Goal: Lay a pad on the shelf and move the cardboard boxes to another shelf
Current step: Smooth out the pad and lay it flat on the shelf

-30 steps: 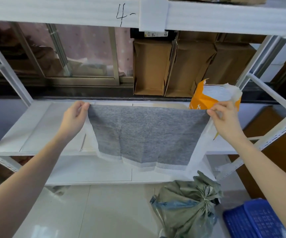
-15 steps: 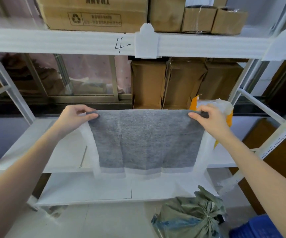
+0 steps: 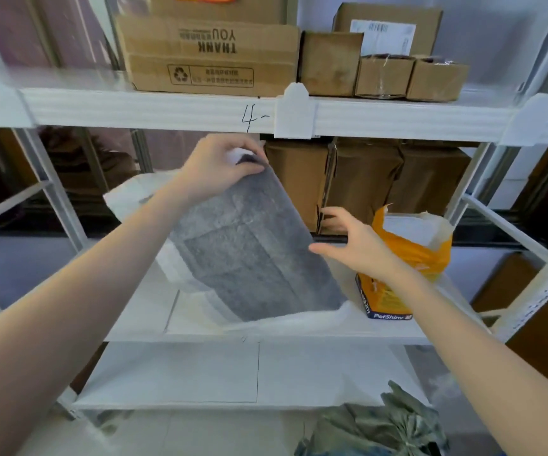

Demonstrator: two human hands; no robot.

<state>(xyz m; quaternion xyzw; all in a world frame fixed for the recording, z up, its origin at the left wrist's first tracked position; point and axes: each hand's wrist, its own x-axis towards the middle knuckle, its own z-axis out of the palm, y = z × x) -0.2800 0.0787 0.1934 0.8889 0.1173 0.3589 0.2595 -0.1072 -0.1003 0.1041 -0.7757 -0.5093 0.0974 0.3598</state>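
A grey pad (image 3: pixel 253 255) with white borders hangs tilted over the middle white shelf (image 3: pixel 200 334). My left hand (image 3: pixel 216 169) grips its top corner, raised close under the upper shelf beam. The pad's lower edge rests on the shelf. My right hand (image 3: pixel 355 245) is off the pad, fingers spread, just right of its edge. Several brown cardboard boxes (image 3: pixel 364 182) stand at the back of the middle shelf. More cardboard boxes (image 3: pixel 210 57) sit on the upper shelf (image 3: pixel 397 121).
An open orange bag (image 3: pixel 407 261) of pads stands on the middle shelf beside my right hand. A lower white shelf (image 3: pixel 200 373) lies below. A green-grey tied sack (image 3: pixel 378 426) sits on the floor at the bottom right. White rack posts (image 3: pixel 535 291) frame both sides.
My right hand has let go of the pad and now hovers with fingers apart. My left hand has lifted its corner higher, so the pad hangs slanted. The view has tilted upward.
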